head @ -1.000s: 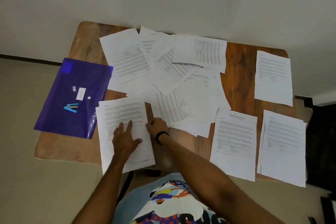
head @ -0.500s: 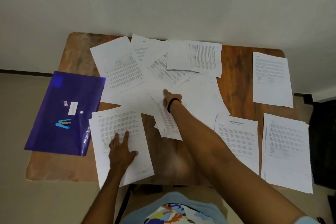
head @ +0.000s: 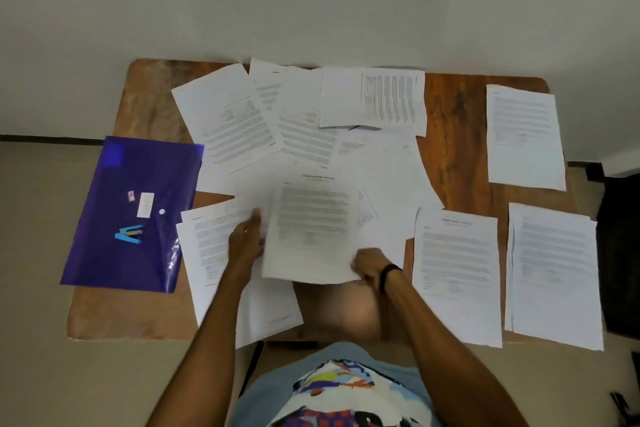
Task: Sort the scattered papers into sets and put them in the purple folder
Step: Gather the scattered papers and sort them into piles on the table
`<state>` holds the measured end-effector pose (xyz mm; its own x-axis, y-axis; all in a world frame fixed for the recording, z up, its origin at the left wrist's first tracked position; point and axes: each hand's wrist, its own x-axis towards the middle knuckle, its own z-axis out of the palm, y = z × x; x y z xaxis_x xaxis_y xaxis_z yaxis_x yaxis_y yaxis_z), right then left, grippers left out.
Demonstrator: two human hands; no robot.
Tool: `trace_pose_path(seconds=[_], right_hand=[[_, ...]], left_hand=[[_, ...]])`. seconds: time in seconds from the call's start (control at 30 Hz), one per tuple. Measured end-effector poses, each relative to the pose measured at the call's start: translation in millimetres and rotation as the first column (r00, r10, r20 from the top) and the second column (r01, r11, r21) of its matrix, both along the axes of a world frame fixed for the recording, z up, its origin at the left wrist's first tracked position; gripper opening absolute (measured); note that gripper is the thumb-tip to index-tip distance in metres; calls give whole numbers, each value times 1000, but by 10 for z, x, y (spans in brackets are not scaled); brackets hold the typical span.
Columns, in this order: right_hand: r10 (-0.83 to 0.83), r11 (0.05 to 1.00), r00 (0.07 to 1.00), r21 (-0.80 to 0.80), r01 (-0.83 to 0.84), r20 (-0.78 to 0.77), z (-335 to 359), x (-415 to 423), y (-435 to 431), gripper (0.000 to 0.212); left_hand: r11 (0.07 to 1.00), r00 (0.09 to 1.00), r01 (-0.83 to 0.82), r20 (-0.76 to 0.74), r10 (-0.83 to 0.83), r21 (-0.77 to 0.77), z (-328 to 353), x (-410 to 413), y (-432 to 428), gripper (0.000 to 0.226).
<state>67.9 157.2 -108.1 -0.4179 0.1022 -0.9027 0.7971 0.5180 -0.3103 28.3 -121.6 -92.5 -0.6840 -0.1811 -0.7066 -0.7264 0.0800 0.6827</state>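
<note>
Purple folder, blue stapler, white papers.

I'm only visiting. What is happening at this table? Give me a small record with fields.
Table: wooden, strewn with printed papers
Held sheet: pinched at its near right corner by the right hand
Left hand: at the sheet's left edge; grip blurred
Purple folder: flat at the table's left end, blue stapler on it
Loose papers: overlapping in the middle
Separate piles: far-right pile, near-right pile, middle-right pile, near-left pile
</note>
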Motion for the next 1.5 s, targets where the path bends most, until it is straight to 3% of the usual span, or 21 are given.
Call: trace_pose_path(seconds=[0.1,0.2,0.47,0.6,0.77,0.93,1.1,1.3,1.5], right_hand=[[-114,993,993,7,114,-31,-96,195,167,22],[-280,960,957,7,281,-77,-47,258,213,33],[-275,960,951,11,279,-138,-110,346,228,34],[-343,939,914,-97,330,-218,-101,375,203,36],[-498,867,804,-210,452,-325,48,350,156,35],[-327,914,769,22,405,-549,233,222,150,13],[-370,872,643,-11,489,-671,395,131,232,13],[-463,834,601,-91,544,-652,398,108,492,14],[-516,831,609,-182,525,-602,383,216,709,18]], left_hand=[[983,986,166,49,-162,-82,6,-88,246,62],[953,967,255,55,-250,-164,-57,-67,367,54],[947,969,240,-6,-247,-212,-83,11,456,30],[963,965,247,-56,-254,-109,-12,60,445,9],[986,988,134,-92,-125,98,115,174,315,20],[980,994,86,-78,-73,180,182,212,337,18],[970,986,138,-122,-115,201,275,40,627,49],[985,952,167,-269,-149,44,440,-284,1133,43],[989,942,140,-303,-146,-40,521,-452,1532,37]])
